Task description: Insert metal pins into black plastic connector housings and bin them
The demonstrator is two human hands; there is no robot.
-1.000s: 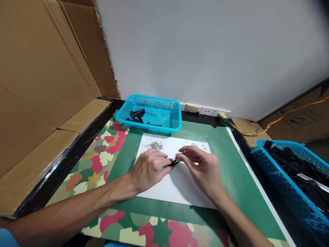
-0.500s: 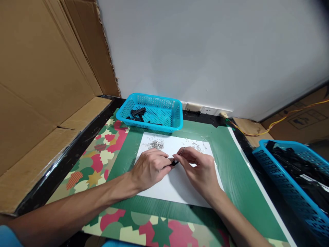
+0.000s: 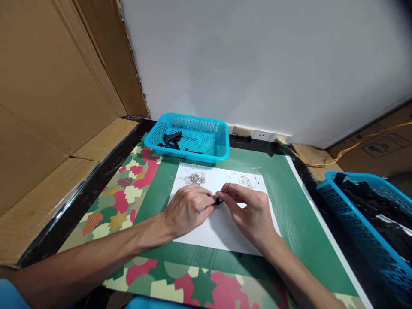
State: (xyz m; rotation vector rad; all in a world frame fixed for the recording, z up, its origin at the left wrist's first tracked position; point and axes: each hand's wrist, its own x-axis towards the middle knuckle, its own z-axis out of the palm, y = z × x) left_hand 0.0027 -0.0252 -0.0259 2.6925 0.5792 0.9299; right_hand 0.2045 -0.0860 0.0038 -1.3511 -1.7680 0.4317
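Note:
Over a white sheet of paper (image 3: 206,234), both of my hands meet. My left hand (image 3: 189,209) is closed, pinching a small black plastic part (image 3: 219,201) between thumb and fingers; most of it is hidden. Close against it, my right hand (image 3: 249,209) is pinched with the fingertips at the black part. A thin metal tool (image 3: 227,187), perhaps tweezers, sticks up between its fingers, its tip hidden. Beyond the left hand lies a dense pile of tiny metal pieces (image 3: 195,178). A looser scatter of similar metal bits (image 3: 246,180) lies past the right hand.
A blue basket (image 3: 223,154) with several black parts (image 3: 173,137) stands at the back. Another blue basket (image 3: 341,206), full of black pieces, is at the right. Cardboard (image 3: 48,86) walls the left side. Sockets and a yellow cable (image 3: 347,151) run along the wall.
Both hands keep nearly the same place and grip, with only a slight shift of the right fingertips at the black part. The view has tilted a little.

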